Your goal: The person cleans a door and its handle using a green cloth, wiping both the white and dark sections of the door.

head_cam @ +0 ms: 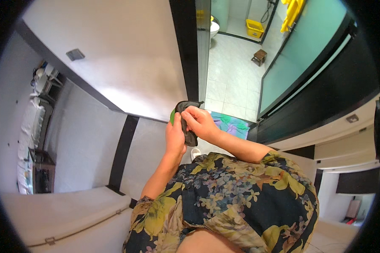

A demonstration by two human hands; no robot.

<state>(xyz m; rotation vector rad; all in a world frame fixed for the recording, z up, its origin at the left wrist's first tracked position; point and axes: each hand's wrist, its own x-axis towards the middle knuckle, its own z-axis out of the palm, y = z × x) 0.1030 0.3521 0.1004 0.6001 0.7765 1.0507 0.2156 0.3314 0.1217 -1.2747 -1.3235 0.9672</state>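
Observation:
In front of me a small dark grey fabric piece [191, 139], with a black edge and a short tab at its upper right, hangs between my hands. My left hand [175, 136] grips it from the left, thumb up along its face. A bright green patch [172, 117] shows just beside that thumb. The fingers of my right hand [200, 122] are bent and pinch the fabric near its middle, close to the left thumb. What lies under the fingers is hidden.
A doorway with a frosted glass door [300, 63] opens ahead onto a tiled bathroom floor [228, 69]. Inside are a wooden stool [259, 57] and a yellow basket [254, 29]. A green and purple cloth [229, 124] lies at the threshold. A white wall [114, 57] stands at left.

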